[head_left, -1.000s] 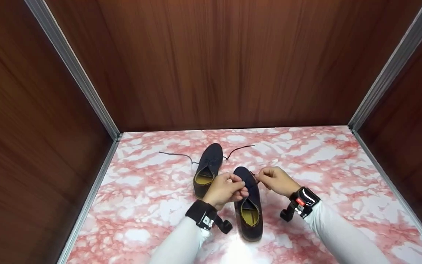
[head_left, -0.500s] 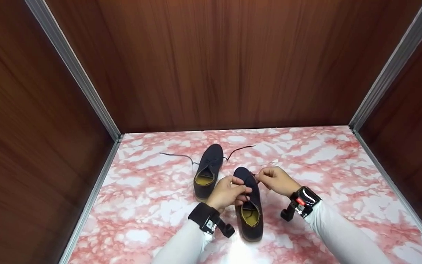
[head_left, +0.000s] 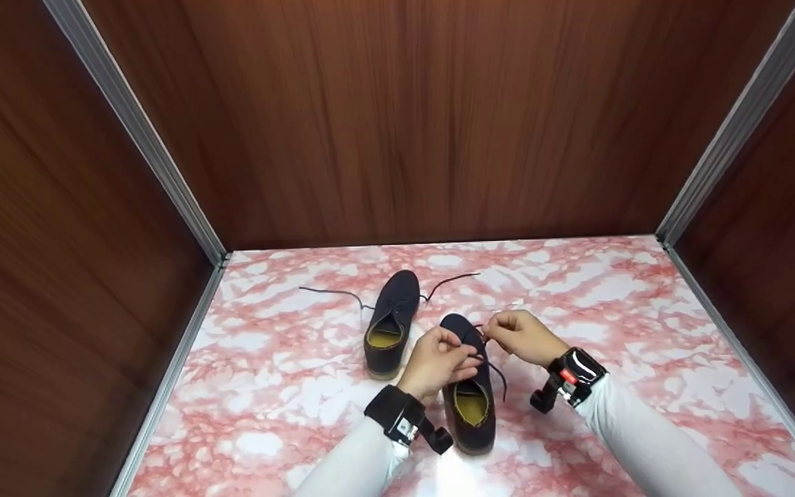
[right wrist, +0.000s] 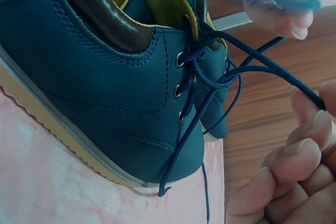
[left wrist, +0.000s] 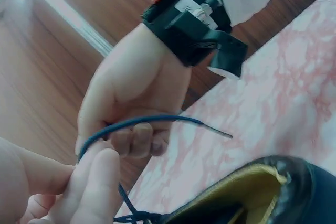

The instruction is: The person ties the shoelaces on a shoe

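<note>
A dark navy lace-up shoe (head_left: 473, 436) with a yellow lining lies toe away from me, between my hands. Above its tongue my left hand (head_left: 435, 362) pinches a navy shoelace (left wrist: 136, 120), whose tipped end arches free in the left wrist view. At the shoe's right side my right hand (head_left: 522, 338) pinches another stretch of lace (right wrist: 294, 80) between thumb and fingers. Laces cross over the metal eyelets in the right wrist view. The piece by my left hand is blurred there. A second matching shoe (head_left: 397, 297) sits just left and farther off.
The second shoe's untied laces (head_left: 332, 290) spread out to both sides. Pink and white marbled surface (head_left: 266, 386) lies underneath. Brown wood-look panels (head_left: 397, 124) rise at the back and both sides, joined by metal corner strips (head_left: 142, 124).
My left hand has moved slightly right over the shoe, bringing its lace end across to the right side. My right hand has barely moved and keeps its pinch.
</note>
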`<state>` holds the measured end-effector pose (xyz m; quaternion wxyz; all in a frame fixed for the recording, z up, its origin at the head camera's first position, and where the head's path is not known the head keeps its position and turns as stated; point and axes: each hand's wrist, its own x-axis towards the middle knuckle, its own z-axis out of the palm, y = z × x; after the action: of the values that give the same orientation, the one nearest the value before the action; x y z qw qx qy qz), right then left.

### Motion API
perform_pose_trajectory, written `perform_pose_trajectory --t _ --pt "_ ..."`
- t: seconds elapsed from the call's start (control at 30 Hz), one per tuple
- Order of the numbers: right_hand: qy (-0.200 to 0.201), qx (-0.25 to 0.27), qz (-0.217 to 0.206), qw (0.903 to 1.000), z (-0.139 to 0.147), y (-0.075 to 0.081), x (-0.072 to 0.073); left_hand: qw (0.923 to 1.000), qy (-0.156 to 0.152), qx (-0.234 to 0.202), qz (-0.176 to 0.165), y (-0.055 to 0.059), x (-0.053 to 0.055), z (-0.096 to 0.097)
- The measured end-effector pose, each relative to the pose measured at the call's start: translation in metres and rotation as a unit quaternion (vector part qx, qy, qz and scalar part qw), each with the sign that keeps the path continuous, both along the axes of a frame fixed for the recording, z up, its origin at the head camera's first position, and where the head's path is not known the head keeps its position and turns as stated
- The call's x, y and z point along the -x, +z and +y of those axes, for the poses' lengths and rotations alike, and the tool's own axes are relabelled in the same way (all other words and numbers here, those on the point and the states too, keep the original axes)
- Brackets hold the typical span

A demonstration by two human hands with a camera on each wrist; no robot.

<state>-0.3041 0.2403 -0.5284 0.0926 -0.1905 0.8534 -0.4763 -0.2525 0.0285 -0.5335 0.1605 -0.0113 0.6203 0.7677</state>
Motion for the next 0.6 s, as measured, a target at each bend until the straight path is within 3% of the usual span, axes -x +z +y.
perform_pose_trajectory --t 0.1,0.23,0.37,0.53,0.6 --pt "-0.002 -0.001 0.001 1.0000 0.001 0.000 -0.001 0.9927 -0.014 0.110 0.048 -0.002 -0.004 -0.004" --pt "-0.001 -0.001 0.004 1.0000 0.001 0.002 -0.001 0.9673 -0.030 0.231 0.101 -0.001 -0.007 -0.017" --pt "-0.004 0.001 0.002 1.0000 0.001 0.004 -0.001 0.9475 -0.026 0.285 0.144 0.000 -0.003 -0.027" --pt "-0.003 0.005 0.005 1.0000 -0.001 0.004 -0.001 0.9078 -0.015 0.349 0.233 -0.007 0.012 -0.035" --pt "-0.004 0.007 0.006 1.0000 -0.002 0.003 -0.001 0.9029 -0.032 0.351 0.246 -0.010 0.018 -0.036"
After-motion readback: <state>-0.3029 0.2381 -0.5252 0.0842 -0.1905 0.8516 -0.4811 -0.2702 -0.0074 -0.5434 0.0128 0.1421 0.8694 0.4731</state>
